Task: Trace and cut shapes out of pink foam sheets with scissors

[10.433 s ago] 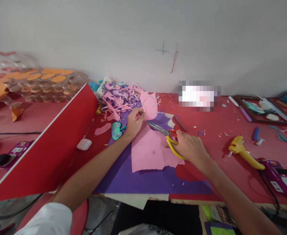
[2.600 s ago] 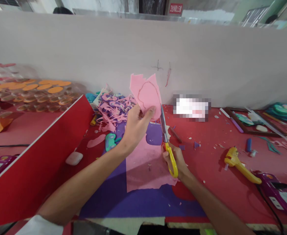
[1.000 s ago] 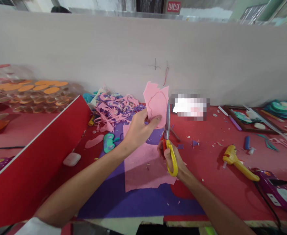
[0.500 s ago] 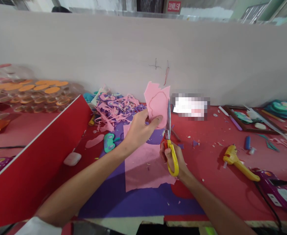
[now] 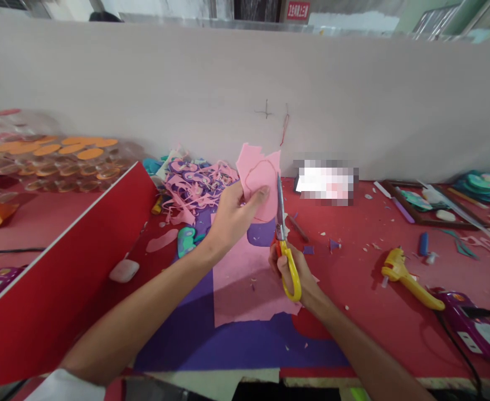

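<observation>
My left hand (image 5: 234, 216) pinches a piece of pink foam sheet (image 5: 265, 174) between thumb and fingers, holding it upright above the table. A rounded outline is drawn on the foam, and its top edge is jagged. My right hand (image 5: 290, 268) is wrapped round the yellow and red handles of a pair of scissors (image 5: 293, 273). The blades point up along the foam's right edge; whether they are parted is hard to make out. Below both hands a larger pink foam sheet (image 5: 245, 289) lies on a purple sheet (image 5: 178, 345).
A heap of pink and purple scraps (image 5: 194, 186) lies behind my left hand. A red divider (image 5: 81, 262) stands at the left, with a white case (image 5: 124, 271) beside it. To the right are a yellow glue gun (image 5: 410, 281), a purple device (image 5: 474, 323) and a brown tray (image 5: 428, 217).
Both hands have shifted slightly left, carrying the pink foam and the scissors with them. My left thumb sits higher on the foam. The scissors now lean a little more to the left.
</observation>
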Tool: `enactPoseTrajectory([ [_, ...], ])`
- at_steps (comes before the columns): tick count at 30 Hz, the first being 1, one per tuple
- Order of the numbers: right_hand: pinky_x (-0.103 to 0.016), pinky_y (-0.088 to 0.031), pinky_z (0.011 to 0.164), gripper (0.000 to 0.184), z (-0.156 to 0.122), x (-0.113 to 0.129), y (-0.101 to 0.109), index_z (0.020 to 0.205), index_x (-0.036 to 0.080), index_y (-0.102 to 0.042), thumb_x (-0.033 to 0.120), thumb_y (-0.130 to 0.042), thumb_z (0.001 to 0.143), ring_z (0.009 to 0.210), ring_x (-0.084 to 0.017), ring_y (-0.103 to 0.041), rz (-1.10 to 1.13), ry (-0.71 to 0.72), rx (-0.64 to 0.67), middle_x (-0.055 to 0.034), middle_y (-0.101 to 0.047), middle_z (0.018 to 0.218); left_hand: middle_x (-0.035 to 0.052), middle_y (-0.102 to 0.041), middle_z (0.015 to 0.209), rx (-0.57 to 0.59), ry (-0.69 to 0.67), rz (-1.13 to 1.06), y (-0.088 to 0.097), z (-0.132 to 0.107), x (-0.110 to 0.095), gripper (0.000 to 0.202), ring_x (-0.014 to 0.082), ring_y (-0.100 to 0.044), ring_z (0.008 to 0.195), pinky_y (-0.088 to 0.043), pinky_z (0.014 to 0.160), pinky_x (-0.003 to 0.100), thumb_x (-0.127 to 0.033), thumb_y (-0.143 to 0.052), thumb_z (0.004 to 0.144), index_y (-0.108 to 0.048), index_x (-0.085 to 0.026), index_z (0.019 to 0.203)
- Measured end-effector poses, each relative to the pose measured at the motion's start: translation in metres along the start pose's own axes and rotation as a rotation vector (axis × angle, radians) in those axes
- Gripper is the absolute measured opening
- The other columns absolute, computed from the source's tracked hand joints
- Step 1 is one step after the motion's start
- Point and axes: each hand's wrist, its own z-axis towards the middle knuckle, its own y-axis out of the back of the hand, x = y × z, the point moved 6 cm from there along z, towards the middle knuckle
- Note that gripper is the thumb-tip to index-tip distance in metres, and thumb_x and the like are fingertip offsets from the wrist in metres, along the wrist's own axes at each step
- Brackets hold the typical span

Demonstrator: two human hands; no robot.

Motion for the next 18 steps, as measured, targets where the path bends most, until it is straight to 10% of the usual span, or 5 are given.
enactPoseTrajectory([
  [9, -0.031, -0.059, 0.064, 0.055, 0.001, -0.020, -0.004, 0.096, 0.027, -0.060, 0.079, -0.062, 0.079, 0.083, -0.021, -0.064, 0.326, -0.133, -0.071, -0.0064, -0.060, 0.090, -0.0043, -0.032, 0.062, 0.077, 0.064, 0.073, -0.009, -0.007, -0.002, 0.039, 0.0092, -0.028, 0.057, -0.026, 0.051, 0.026, -0.035, -0.061, 0.090, -0.035, -0.020, 0.064],
  [18, -0.028, -0.039, 0.053, 0.061, 0.002, -0.002, 0.004, 0.081, 0.021, -0.054, 0.081, -0.049, 0.087, 0.060, -0.014, -0.044, 0.004, 0.030, -0.018, 0.0008, -0.048, 0.066, -0.0040, -0.027, 0.063, 0.113, 0.102, 0.098, -0.010, -0.006, 0.002, 0.043, 0.0091, -0.026, 0.059, -0.020, 0.053, 0.026, -0.040, -0.059, 0.089, -0.030, -0.021, 0.065],
])
